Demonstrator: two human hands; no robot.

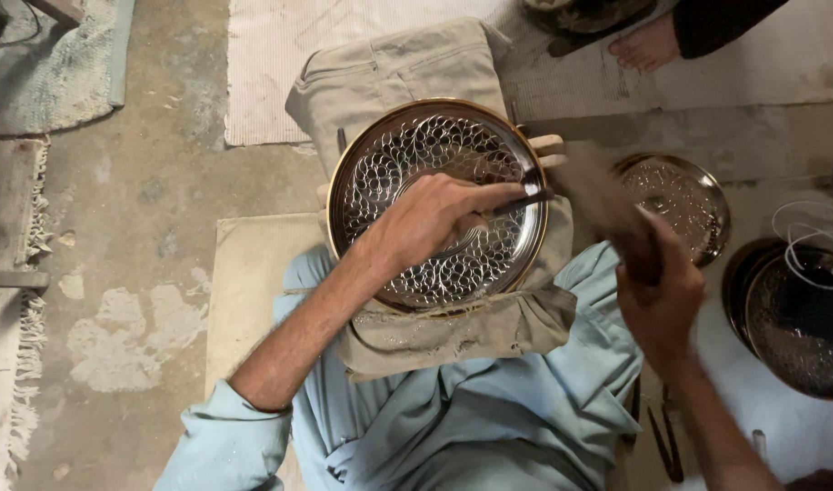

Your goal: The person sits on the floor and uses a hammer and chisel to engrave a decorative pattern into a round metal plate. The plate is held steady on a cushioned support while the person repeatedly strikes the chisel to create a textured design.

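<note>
A round shiny metal plate [439,205] with an engraved scale-like pattern rests on a beige cloth [453,332] over my lap. My left hand [430,218] lies on the plate's middle and pinches a thin dark chisel [523,198], its tip near the right rim. To the right of the plate, my right hand [662,291] grips a wooden hammer [598,195], which is blurred with motion and raised just beside the chisel's end. Pale digits [551,151] show at the plate's right rim; whose they are is unclear.
A second engraved plate [684,200] lies on the floor to the right. A dark round pan [798,327] with a white wire loop [812,241] sits farther right. Thin dark tools [666,441] lie by my right knee. Another person's bare foot [648,41] is at the top.
</note>
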